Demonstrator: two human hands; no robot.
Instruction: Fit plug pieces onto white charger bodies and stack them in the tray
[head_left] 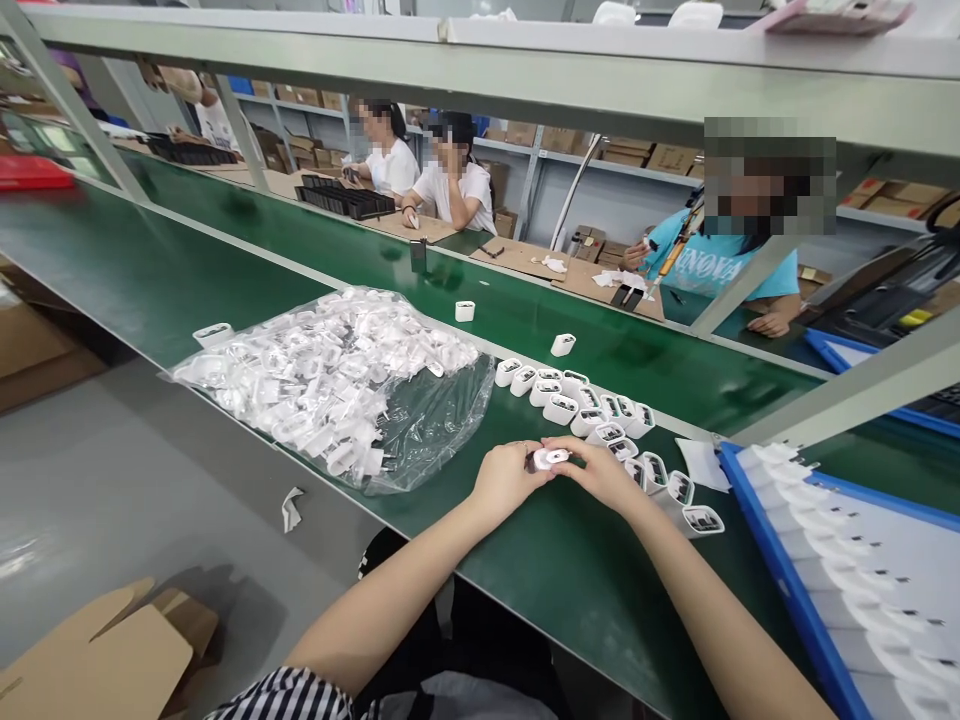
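Observation:
My left hand (506, 478) and my right hand (600, 470) meet over the green table (570, 570) and together hold one small white charger plug (551, 458). Just beyond my hands a row of several white charger plugs (592, 405) stands on the green surface. To the left lies a clear plastic bag (337, 385) heaped with many more white plugs. At my right a blue-edged tray (787, 580) holds rows of white plugs.
Two lone plugs (465, 311) sit on the green conveyor belt (225, 250) behind. Across it, three people sit working beside black trays (345, 198). A metal frame (525, 70) crosses overhead. Cardboard (97, 660) lies on the grey floor at lower left.

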